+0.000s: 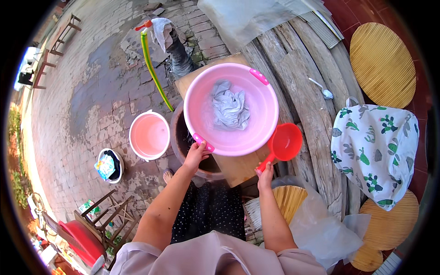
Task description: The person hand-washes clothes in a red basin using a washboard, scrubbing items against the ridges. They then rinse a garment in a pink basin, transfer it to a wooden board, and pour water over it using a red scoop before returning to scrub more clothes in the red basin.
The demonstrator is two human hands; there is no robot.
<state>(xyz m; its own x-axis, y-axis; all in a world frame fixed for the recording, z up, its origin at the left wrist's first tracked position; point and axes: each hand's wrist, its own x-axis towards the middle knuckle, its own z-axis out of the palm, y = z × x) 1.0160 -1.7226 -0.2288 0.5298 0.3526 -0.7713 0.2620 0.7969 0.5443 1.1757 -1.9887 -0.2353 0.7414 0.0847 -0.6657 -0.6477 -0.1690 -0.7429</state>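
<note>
Basin (197,98) stands on a board (236,169), with both hands at its near side, well apart. Right hand (264,174) is wrapped round the handle of a red dipper (288,141), whose bowl is just beyond the basin's near-right edge; whether it carries water, I cannot tell. Left hand (196,155) grips the basin's near-left edge, thumb on top. A pot (175,126) shows under the basin's left side. A grey cloth (229,107) lies bunched inside the basin, in what looks like shallow water. Wetting it looks done; lifting out and wringing look left, and any rinsing is unclear. Left of the basin are a pink bucket (136,123) and, farther out, a white tub (121,169). Beyond the basin stands a tap (145,24) with a hose (151,68).
</note>
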